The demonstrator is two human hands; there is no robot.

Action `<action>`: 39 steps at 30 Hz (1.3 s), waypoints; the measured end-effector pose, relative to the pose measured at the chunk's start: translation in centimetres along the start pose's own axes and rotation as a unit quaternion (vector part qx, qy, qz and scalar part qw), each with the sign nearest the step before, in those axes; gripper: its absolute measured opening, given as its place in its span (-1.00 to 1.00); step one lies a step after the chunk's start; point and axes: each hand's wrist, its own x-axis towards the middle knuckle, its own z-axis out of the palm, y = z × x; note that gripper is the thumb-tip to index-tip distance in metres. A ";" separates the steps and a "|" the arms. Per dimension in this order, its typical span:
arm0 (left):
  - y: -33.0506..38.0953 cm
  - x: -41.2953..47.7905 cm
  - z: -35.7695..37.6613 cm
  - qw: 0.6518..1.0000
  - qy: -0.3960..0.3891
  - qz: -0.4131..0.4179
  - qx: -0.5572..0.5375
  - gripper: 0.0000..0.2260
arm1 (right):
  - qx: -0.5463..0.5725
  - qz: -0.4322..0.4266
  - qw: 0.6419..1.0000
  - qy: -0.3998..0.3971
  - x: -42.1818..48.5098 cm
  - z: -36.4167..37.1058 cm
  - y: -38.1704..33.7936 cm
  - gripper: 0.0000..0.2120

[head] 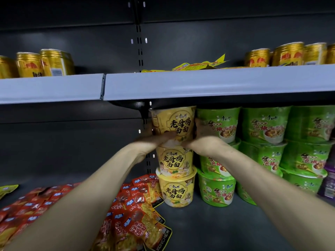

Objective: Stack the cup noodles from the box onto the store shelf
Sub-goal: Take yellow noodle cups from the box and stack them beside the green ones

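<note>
A yellow cup noodle (175, 122) sits at the top of a stack of three, just under the upper shelf's grey edge (199, 84). My left hand (154, 140) grips its lower left side and my right hand (201, 136) grips its lower right side. Below it stand a second yellow cup (175, 161) and a third yellow cup (176, 192) on the dark shelf floor (208, 229). The box is out of view.
Stacks of green cup noodles (264, 124) fill the shelf right of the yellow stack. Red snack packets (130, 211) lie heaped at the lower left. Gold drink cans (43, 64) stand on the upper shelf at both ends, with yellow packets (201, 65) between.
</note>
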 end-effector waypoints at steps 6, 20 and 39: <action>-1.5 1.8 -0.9 1.000 0.005 -0.011 -0.002 -0.05 | -0.021 0.038 0.999 0.015 0.5 0.5 -0.4 -0.38; -2.1 1.1 -1.2 0.991 -0.097 -0.049 0.078 -0.31 | -0.125 0.034 0.992 0.004 0.0 0.6 -1.5 -0.45; -5.1 0.1 -0.1 0.970 -0.073 -0.182 0.144 -0.26 | -0.207 -0.015 0.978 0.002 -1.8 0.7 -0.4 -0.62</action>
